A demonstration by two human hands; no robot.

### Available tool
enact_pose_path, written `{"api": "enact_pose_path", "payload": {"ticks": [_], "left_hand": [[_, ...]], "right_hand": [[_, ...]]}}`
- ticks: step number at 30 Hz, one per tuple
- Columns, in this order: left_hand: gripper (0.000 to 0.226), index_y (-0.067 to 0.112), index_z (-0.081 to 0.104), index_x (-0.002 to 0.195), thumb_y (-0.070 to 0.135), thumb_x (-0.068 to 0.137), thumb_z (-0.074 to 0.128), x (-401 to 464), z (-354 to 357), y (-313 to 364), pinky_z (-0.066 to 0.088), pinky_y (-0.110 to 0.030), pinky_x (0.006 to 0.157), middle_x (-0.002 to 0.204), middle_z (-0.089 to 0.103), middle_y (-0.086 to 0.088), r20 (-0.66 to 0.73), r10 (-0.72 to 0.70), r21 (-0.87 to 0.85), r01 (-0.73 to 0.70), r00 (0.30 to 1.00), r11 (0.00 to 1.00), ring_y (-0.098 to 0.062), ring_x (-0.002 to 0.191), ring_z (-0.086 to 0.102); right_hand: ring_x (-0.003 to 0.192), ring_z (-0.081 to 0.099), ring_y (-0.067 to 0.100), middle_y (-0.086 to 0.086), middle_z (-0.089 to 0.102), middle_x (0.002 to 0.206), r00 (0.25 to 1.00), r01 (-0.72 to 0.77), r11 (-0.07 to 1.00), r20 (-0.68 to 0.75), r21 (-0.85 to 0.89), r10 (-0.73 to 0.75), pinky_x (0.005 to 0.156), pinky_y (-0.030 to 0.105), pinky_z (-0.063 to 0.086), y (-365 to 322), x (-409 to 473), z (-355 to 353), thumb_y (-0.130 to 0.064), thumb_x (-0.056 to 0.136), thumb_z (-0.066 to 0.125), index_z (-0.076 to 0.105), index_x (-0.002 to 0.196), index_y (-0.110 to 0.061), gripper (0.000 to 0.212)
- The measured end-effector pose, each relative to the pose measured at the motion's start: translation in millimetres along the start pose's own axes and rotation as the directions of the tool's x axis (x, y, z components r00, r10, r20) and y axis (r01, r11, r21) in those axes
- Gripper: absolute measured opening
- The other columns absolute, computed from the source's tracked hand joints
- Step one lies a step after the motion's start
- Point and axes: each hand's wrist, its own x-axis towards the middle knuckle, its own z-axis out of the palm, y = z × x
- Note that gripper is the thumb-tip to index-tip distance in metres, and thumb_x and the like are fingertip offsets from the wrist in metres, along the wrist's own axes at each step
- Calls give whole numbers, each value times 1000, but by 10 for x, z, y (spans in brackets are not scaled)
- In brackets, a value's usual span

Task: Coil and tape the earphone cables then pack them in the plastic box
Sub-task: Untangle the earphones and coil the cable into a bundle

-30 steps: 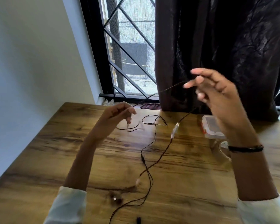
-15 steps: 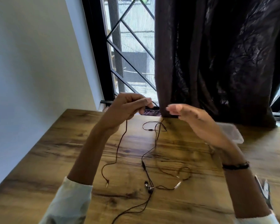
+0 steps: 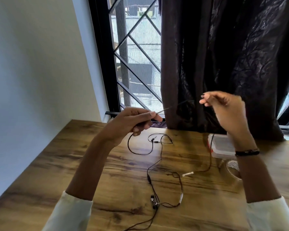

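Note:
Both hands are raised above the wooden table [image 3: 77, 164], with a thin dark-red earphone cable [image 3: 173, 106] stretched between them. My left hand [image 3: 133, 121] pinches one end between thumb and fingers. My right hand [image 3: 223, 104] pinches the cable higher up, in front of the curtain. From the right hand the cable drops to the table, past a white inline piece [image 3: 188, 173]. A second, black earphone cable [image 3: 157, 157] lies loose on the table, its earbuds [image 3: 154, 201] near the front. The clear plastic box [image 3: 221, 145] with a red clip sits behind my right wrist.
A roll of clear tape [image 3: 233, 169] lies partly hidden under my right forearm. A dark curtain [image 3: 223, 55] hangs along the table's far edge, beside a barred window [image 3: 137, 64]. A white wall borders the table on the left.
My right hand has drawn up and to the right, away from the left hand, pulling the dark-red cable taut between them. The left hand stayed in about the same place.

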Motion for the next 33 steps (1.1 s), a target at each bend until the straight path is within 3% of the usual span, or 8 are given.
{"api": "enact_pose_path", "payload": {"ticks": [3, 8, 13, 19, 22, 27, 30, 33], "left_hand": [[26, 2, 72, 102, 20, 95, 54, 64, 46, 16, 26, -11, 39, 58, 50, 3, -1, -18, -29, 18, 1000, 999, -2, 40, 30], [25, 2, 72, 100, 17, 96, 53, 151, 95, 32, 24, -11, 38, 56, 51, 2, -18, -37, -43, 36, 999, 998, -2, 40, 28], [33, 5, 74, 100, 31, 88, 58, 102, 31, 19, 24, -11, 39, 56, 50, 3, -9, -36, -53, 35, 999, 998, -1, 40, 29], [33, 7, 73, 102, 32, 88, 57, 31, -20, -5, 25, -11, 42, 57, 48, 5, -4, -30, -69, 30, 1000, 997, -1, 41, 30], [35, 4, 72, 103, 31, 88, 56, 58, 4, 9, 25, -11, 40, 58, 48, 4, 13, -46, -98, 47, 999, 994, -1, 40, 29], [32, 4, 73, 101, 28, 88, 57, 144, 74, 44, 22, -11, 39, 58, 48, 3, 6, -49, -143, 49, 999, 988, -1, 40, 29], [25, 9, 75, 94, 24, 92, 56, 173, 110, 50, 22, -11, 39, 57, 50, 4, 3, -66, -142, 66, 998, 988, 0, 39, 30], [29, 3, 72, 102, 24, 94, 54, 154, 108, 23, 25, -10, 39, 57, 49, 6, 2, -83, -154, 82, 997, 985, 0, 40, 30]], "right_hand": [[106, 63, 10, 0, 70, 114, 976, -72, 989, 196, -129, 97, 89, 10, 44, -7, -133, 117, -14, 96, 57, 69, 114, -17, 22], [116, 58, -2, -5, 64, 125, 870, 68, 990, 479, 124, -120, 96, 10, 43, -411, -371, 388, -12, 97, 56, 64, 125, -16, 30], [91, 71, 7, 5, 75, 97, 898, 108, 975, 401, 195, -179, 80, 16, 54, -473, -346, 422, -4, 91, 63, 73, 104, -4, 18], [61, 62, 22, 6, 75, 84, 993, 73, 994, -93, 77, -66, 59, 25, 46, -181, -61, 247, -15, 93, 63, 74, 94, -16, 12], [57, 58, 20, 4, 75, 89, 999, -42, 997, -13, -66, 42, 49, 19, 37, -48, -29, 230, -17, 96, 59, 73, 100, -18, 14], [119, 56, 1, -10, 61, 129, 920, 26, 993, 387, 115, -69, 100, 13, 41, -267, -199, 297, -17, 97, 55, 61, 129, -16, 32], [106, 66, 9, 0, 72, 112, 847, 137, 977, 492, 162, -200, 94, 21, 50, -428, -279, 398, -10, 96, 55, 68, 118, -11, 25], [87, 71, 15, -2, 75, 91, 928, 131, 982, 333, 137, -170, 82, 29, 55, -418, -249, 410, -8, 94, 58, 73, 102, -10, 17]]}}
